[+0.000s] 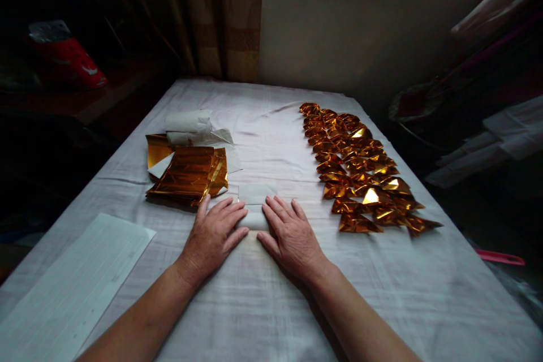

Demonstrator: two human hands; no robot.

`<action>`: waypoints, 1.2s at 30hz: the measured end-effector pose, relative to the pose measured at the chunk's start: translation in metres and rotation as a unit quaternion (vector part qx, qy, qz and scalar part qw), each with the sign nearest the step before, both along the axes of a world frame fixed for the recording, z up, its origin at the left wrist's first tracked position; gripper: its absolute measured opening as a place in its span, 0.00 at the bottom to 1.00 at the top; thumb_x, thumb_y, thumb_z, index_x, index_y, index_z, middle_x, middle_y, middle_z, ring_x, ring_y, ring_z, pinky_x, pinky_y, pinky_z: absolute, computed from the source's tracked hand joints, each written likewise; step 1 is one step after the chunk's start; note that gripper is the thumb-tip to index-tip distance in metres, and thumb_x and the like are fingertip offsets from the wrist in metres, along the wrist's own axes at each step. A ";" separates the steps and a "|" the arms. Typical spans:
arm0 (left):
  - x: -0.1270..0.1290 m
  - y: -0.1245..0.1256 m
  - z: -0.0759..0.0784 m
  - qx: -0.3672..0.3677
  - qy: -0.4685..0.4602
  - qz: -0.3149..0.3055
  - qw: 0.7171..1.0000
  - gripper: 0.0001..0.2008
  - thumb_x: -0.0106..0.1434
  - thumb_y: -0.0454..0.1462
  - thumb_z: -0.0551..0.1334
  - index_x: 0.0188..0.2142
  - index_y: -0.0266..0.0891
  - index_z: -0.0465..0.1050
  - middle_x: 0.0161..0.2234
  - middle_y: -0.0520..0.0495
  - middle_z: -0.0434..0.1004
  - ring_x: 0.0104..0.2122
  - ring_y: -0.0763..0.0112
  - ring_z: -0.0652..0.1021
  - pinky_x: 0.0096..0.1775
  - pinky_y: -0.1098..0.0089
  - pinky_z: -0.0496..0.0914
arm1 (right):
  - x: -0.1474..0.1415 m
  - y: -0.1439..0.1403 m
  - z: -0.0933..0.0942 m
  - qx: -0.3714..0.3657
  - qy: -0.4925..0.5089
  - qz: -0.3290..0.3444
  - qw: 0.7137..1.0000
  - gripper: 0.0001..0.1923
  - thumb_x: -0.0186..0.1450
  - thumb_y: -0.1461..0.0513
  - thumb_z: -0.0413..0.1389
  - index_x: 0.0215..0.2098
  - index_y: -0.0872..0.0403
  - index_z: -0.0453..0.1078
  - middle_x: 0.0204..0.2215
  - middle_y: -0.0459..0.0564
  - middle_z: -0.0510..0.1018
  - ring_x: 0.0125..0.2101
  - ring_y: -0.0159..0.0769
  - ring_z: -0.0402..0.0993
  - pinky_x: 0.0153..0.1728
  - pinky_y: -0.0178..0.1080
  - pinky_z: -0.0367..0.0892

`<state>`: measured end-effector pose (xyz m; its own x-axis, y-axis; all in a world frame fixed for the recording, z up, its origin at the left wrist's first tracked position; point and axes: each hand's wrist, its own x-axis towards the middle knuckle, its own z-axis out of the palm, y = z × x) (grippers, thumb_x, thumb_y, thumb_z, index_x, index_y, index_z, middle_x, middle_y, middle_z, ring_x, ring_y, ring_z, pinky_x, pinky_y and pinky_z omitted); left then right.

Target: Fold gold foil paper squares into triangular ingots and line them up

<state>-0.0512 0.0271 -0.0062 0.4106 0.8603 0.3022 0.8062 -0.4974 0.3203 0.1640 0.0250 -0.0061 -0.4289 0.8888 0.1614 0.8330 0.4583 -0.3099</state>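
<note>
1 paper slip [255,216] is placed centrally, between the left hand [218,232] and the right hand [292,235].
On the tablecloth [271,305], a foil stack [190,169] is laid at left, with loose paper [189,122] behind it; nearer, at far left, a sheet [76,288] is spread; at right, folded foil pieces [360,164] are arranged in rows.

No text can be read; the faint print on the ruled sheet [76,291] is too small.

My left hand [214,233]: bare, broad across the back, with tapering fingers [231,219]
My right hand [292,235]: bare, likewise broad
My forearms [148,306]: bare along their visible length
</note>
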 end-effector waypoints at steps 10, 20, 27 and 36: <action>0.004 0.006 0.001 0.041 -0.010 0.011 0.999 0.11 0.69 0.42 0.58 0.45 0.43 0.76 0.47 0.46 0.81 0.51 0.58 0.77 0.64 0.45 0.49 | -0.002 0.001 0.002 0.023 0.034 -0.001 0.999 0.23 0.68 0.56 0.54 0.59 0.56 0.66 0.61 0.59 0.69 0.61 0.50 0.63 0.62 0.57 0.53; 0.003 0.012 0.010 0.070 0.009 -0.022 0.997 0.16 0.66 0.48 0.61 0.45 0.40 0.74 0.44 0.43 0.82 0.46 0.57 0.79 0.64 0.44 0.48 | 0.007 0.010 -0.007 0.048 0.098 0.005 0.994 0.14 0.66 0.65 0.52 0.48 0.52 0.73 0.55 0.53 0.76 0.57 0.46 0.69 0.59 0.53 0.59; 0.006 0.008 0.014 0.051 -0.008 -0.020 0.998 0.11 0.66 0.46 0.62 0.40 0.42 0.75 0.46 0.46 0.81 0.47 0.58 0.79 0.64 0.43 0.45 | 0.011 0.012 -0.004 0.052 0.127 0.013 0.990 0.11 0.67 0.62 0.55 0.47 0.50 0.74 0.53 0.53 0.77 0.55 0.45 0.71 0.58 0.52 0.60; 0.005 0.017 0.005 0.041 -0.049 0.026 0.998 0.08 0.69 0.39 0.57 0.41 0.43 0.75 0.40 0.49 0.83 0.42 0.62 0.80 0.61 0.46 0.55 | 0.011 0.023 -0.006 0.052 0.212 -0.039 0.975 0.08 0.69 0.61 0.52 0.41 0.50 0.74 0.43 0.49 0.82 0.46 0.39 0.76 0.48 0.43 0.65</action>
